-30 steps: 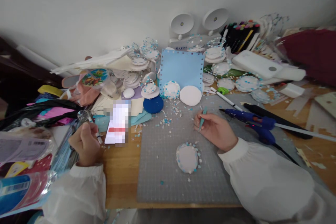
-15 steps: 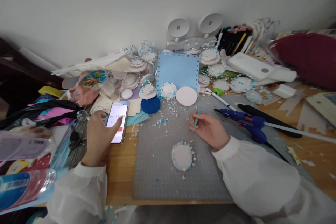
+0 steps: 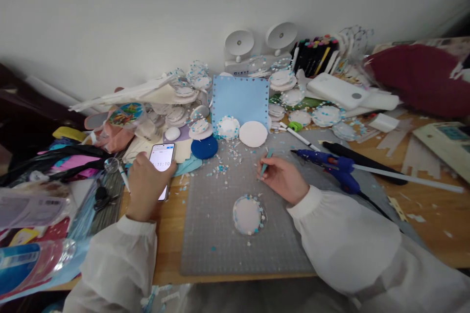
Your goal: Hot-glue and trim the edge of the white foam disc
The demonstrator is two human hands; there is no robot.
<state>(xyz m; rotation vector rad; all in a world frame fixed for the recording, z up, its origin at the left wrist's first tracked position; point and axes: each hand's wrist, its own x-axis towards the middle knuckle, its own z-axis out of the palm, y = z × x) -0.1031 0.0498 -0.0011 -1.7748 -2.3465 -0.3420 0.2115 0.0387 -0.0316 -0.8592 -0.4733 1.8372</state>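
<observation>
My left hand [image 3: 149, 181] lies over the lower part of a phone [image 3: 162, 159] whose lit screen shows a running timer; its fingers curl at the phone's left edge and the thumb reaches across the screen. In my right hand [image 3: 282, 176] a small teal tool, perhaps tweezers [image 3: 265, 165], is pinched above the grey cutting mat [image 3: 213, 225]. A white disc ringed with blue and white bits [image 3: 247, 215] rests flat on the mat, left of and below my right hand, untouched.
A blue glue gun [image 3: 326, 160] with a long white stick lies right of my right hand. Behind the mat stand a light blue card [image 3: 240, 100], a plain white oval [image 3: 253, 134] and a dark blue pad [image 3: 204, 147]. A bottle [image 3: 33, 261] lies at front left.
My left hand has shifted right over the phone, its thumb now across the lower screen. The timer display has changed. The whole view has moved slightly; my right hand keeps its pinch.
</observation>
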